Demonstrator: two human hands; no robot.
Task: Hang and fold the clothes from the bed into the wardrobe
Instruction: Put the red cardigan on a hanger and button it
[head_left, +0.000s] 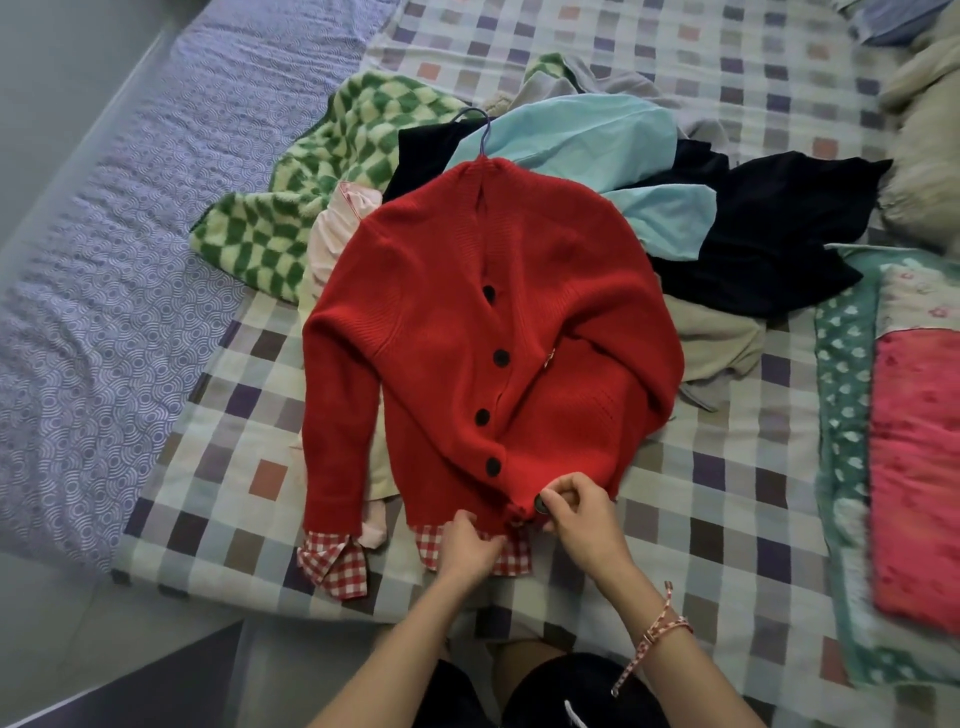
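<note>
A red knit cardigan (467, 322) with black buttons lies flat on the checked bedspread (701, 493), on a blue hanger whose hook (480, 127) sticks out at the collar. Red-and-white gingham cuffs and hem (337, 564) peek out below it. My left hand (470, 540) pinches the cardigan's bottom hem. My right hand (579, 512) holds the lowest black button at the hem, right beside the left hand. Behind the cardigan lies a pile of clothes: a green checked fleece (291, 208), a light blue garment (582, 140), dark garments (769, 234), a pink piece (332, 228) and a beige one (717, 338).
A purple patterned sheet (104, 260) covers the bed's left side next to a wall. A teal and pink quilt (893, 441) lies at the right. A beige plush thing (924, 130) sits at the far right. My dark shorts show at the bottom edge.
</note>
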